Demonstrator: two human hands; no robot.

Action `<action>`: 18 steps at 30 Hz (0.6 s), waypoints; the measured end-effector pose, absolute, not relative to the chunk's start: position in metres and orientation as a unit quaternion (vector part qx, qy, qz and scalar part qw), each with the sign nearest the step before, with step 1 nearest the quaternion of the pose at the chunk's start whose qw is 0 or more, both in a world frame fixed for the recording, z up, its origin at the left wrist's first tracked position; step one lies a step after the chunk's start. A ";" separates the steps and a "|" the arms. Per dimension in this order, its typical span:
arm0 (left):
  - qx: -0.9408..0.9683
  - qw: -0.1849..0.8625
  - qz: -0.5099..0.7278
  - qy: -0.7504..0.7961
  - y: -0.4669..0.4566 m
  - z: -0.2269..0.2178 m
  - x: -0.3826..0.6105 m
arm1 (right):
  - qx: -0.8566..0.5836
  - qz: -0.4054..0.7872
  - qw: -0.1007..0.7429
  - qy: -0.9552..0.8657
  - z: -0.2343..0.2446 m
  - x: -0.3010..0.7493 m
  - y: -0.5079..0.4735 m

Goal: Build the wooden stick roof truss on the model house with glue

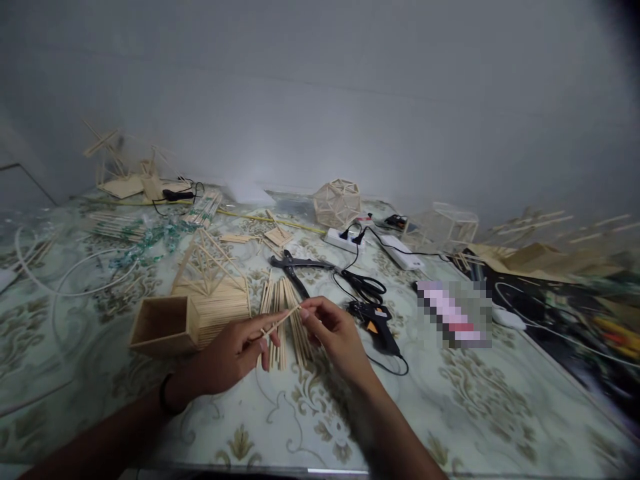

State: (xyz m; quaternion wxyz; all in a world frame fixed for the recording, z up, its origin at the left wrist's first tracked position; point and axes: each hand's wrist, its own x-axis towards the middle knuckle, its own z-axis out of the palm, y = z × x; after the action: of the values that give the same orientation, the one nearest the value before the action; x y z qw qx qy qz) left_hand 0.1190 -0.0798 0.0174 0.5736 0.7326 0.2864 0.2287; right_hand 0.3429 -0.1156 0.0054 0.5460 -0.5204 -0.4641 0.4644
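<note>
Between my two hands a thin wooden stick [284, 321] is held slanting up to the right. My left hand [235, 350] is closed round its lower end, a dark band on that wrist. The thumb and fingers of my right hand [330, 330] pinch the upper end. Beneath them several loose sticks [296, 333] lie side by side on the flowered tablecloth. Left of these stands a square wooden box [165, 323], its top tilted toward me, against a flat panel of sticks [223, 313]. My left hand covers part of that panel.
Right of my hands lie a glue gun [377, 323], black scissors [367, 287] and dark pliers [295, 263]. Corded power strips [345, 240] sit behind them. A stick-built polyhedron [337, 202] stands near the wall; a blurred pink object [453, 310] lies at right.
</note>
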 end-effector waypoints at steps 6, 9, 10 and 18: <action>0.743 0.559 0.222 0.294 -0.079 0.017 0.117 | -0.522 0.466 0.541 -0.466 0.005 0.342 -0.114; 0.749 0.551 0.225 0.290 -0.078 0.015 0.117 | -0.526 0.459 0.539 -0.471 0.004 0.343 -0.114; 0.751 0.549 0.225 0.290 -0.078 0.014 0.117 | -0.528 0.457 0.538 -0.473 0.005 0.343 -0.114; 0.755 0.541 0.221 0.296 -0.076 0.014 0.117 | -0.537 0.432 0.534 -0.490 0.005 0.344 -0.115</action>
State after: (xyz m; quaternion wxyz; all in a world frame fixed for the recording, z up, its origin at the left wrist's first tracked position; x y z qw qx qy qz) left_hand 0.1166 -0.0761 0.0142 0.5414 0.7552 0.2959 0.2213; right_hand 0.3443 -0.1150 0.0052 0.5340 -0.5373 -0.4897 0.4318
